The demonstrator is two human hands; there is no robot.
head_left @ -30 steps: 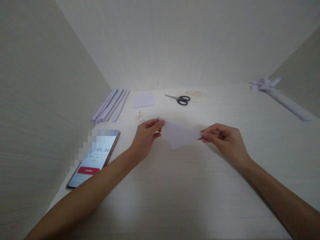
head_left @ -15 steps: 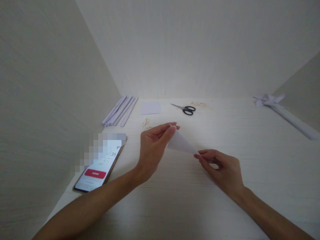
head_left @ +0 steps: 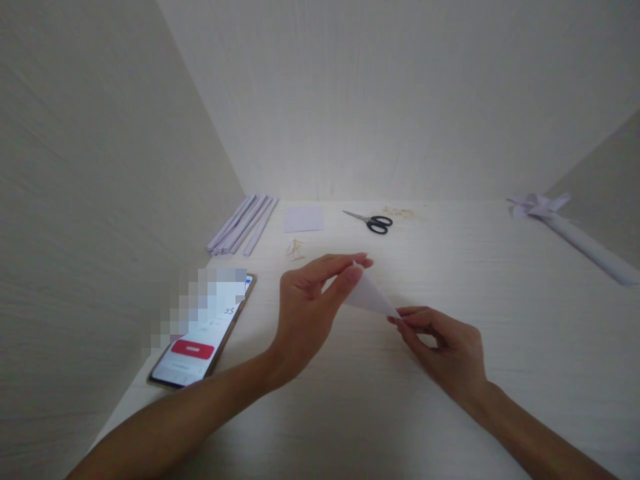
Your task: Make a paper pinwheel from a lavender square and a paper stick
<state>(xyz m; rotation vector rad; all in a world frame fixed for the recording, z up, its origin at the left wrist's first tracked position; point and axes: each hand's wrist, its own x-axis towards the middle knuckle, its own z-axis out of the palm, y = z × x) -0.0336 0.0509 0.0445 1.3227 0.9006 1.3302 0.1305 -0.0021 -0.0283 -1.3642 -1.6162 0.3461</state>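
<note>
A small white sheet of paper (head_left: 370, 297), folded to a pointed triangle, is held between my two hands above the table. My left hand (head_left: 313, 307) pinches its upper left part between thumb and fingers, and the palm hides some of the paper. With thumb and fingertips, my right hand (head_left: 445, 340) grips the sharp lower right tip. Beyond the hands lie scissors (head_left: 373, 222) with black handles, and a flat square of pale paper (head_left: 303, 219) is left of them.
Several rolled paper sticks (head_left: 243, 225) lie at the back left. A lit phone (head_left: 200, 340) is beside my left forearm. Small rubber bands (head_left: 296, 249) lie near the paper square. At the far right rests a paper pinwheel shape (head_left: 537, 205) on a thick paper roll (head_left: 590, 248).
My left hand has shifted slightly right and down along the paper, toward my right hand. The right hand keeps its pinch on the tip. The view has tilted a little.
</note>
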